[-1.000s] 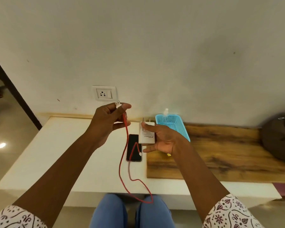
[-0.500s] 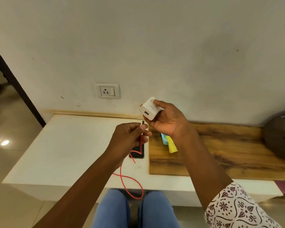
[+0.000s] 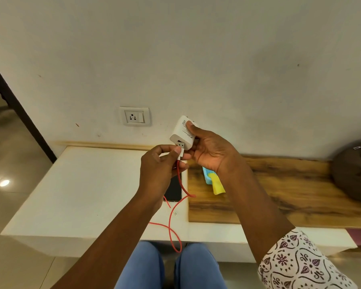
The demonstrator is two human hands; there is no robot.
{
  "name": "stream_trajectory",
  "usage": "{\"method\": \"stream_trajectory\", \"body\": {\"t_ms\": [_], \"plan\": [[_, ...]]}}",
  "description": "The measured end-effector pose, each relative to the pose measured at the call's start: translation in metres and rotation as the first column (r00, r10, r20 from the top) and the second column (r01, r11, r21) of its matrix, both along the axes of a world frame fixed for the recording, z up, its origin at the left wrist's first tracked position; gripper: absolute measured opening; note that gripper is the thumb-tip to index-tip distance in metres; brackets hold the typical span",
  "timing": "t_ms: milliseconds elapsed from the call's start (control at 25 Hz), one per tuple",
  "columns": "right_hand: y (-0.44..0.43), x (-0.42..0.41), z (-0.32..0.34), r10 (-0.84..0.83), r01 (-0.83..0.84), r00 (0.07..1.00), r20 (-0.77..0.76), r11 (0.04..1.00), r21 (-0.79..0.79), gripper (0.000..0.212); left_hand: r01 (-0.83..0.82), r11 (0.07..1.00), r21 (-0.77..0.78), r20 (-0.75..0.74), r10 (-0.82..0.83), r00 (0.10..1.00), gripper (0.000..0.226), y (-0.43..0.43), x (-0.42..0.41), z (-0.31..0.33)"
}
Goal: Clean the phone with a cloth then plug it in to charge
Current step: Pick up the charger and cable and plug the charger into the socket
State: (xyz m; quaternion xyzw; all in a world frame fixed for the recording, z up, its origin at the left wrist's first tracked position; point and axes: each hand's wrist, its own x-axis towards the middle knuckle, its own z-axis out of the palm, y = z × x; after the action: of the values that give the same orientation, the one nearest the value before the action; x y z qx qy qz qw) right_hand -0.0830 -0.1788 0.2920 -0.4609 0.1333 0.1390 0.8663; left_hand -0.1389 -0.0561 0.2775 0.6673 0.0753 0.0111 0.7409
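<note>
My right hand [image 3: 211,151] grips a white charger adapter [image 3: 182,133], its USB port facing down-left. My left hand [image 3: 158,165] pinches the white USB plug of the red cable [image 3: 174,217], the metal tip right at the adapter's port. The cable hangs in a loop over the white table's front edge; its other end lies loose on the table. A black phone [image 3: 173,189] lies flat on the white table [image 3: 81,195], mostly hidden behind my left hand. A yellow cloth [image 3: 217,184] lies on the wooden board below my right wrist. The wall socket [image 3: 134,116] is above the table.
A blue mesh basket [image 3: 206,174] peeks out under my right wrist on the wooden board [image 3: 290,195]. A dark bag [image 3: 354,170] sits at the board's far right. My knees in blue jeans are below the table edge.
My left hand rose with the USB plug up to the adapter's port. My right hand turned the adapter from flat in the palm so that its port faces the plug.
</note>
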Motion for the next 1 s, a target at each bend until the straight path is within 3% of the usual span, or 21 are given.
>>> {"method": "stream_trajectory", "body": {"t_ms": [200, 320, 440, 600, 840, 1000], "plan": [[-0.001, -0.001, 0.007, 0.002, -0.001, 1.000, 0.027, 1.000, -0.021, 0.012, -0.064, 0.996, 0.059, 0.041, 0.061, 0.997, 0.006, 0.000, 0.004, -0.002], [0.003, -0.002, 0.009, 0.025, -0.019, 0.997, 0.069, 0.996, -0.092, 0.011, -0.111, 0.980, 0.163, 0.100, 0.095, 0.990, 0.011, -0.002, 0.004, -0.004], [0.007, -0.002, 0.010, 0.034, -0.019, 0.994, 0.102, 0.989, -0.146, 0.018, -0.137, 0.976, 0.172, 0.123, 0.116, 0.986, 0.009, -0.003, 0.004, -0.002], [0.009, -0.002, 0.011, 0.013, 0.013, 0.990, 0.144, 0.984, -0.178, 0.003, -0.137, 0.990, 0.034, 0.094, 0.133, 0.987, 0.009, -0.001, 0.004, 0.001], [0.012, -0.001, 0.008, 0.017, 0.009, 0.990, 0.142, 0.984, -0.177, 0.004, -0.100, 0.963, -0.252, -0.012, 0.100, 0.995, 0.005, 0.003, 0.005, 0.004], [0.014, 0.000, 0.007, -0.016, 0.026, 0.996, 0.089, 0.993, -0.115, 0.008, -0.124, 0.939, -0.320, -0.008, 0.128, 0.992, 0.009, 0.001, 0.004, 0.002]]}}
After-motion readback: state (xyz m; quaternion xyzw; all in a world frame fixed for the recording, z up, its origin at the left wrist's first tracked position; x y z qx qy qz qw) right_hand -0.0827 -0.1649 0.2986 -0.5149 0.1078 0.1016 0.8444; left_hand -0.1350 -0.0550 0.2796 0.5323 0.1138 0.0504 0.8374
